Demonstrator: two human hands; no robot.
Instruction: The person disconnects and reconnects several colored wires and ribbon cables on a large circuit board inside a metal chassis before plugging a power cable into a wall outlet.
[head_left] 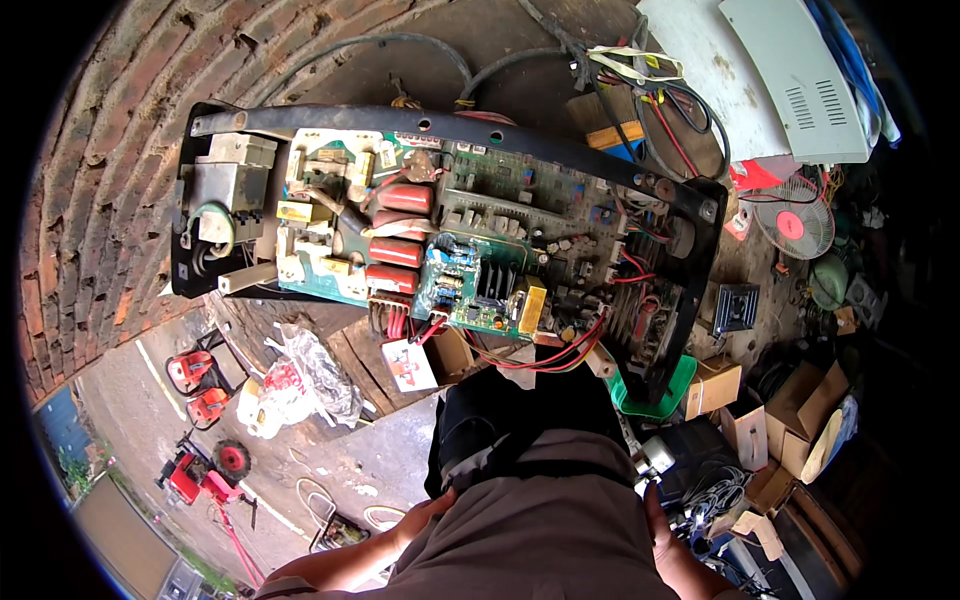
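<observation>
My left hand (428,512) rests low against my left hip, its fingers mostly hidden by my clothing. On the other side, my right hand (658,518) hangs by my right hip, only partly visible behind my shirt. Neither shows a held thing. In front of me, apart from both hands, stands an opened power machine in a black metal frame (300,117). Its green circuit board (560,190) carries red cylindrical capacitors (405,198) and a smaller upright board (455,290) with a black heat sink (495,282). Red and yellow wires (560,358) loop from its near edge.
A brick wall (110,170) rises at the left. Cables (375,40) lie behind the machine. At right are a fan (792,222), a green tray (668,390), cardboard boxes (800,410) and a coiled cable (718,490). Plastic bags (310,375) and red machines (205,385) lie left.
</observation>
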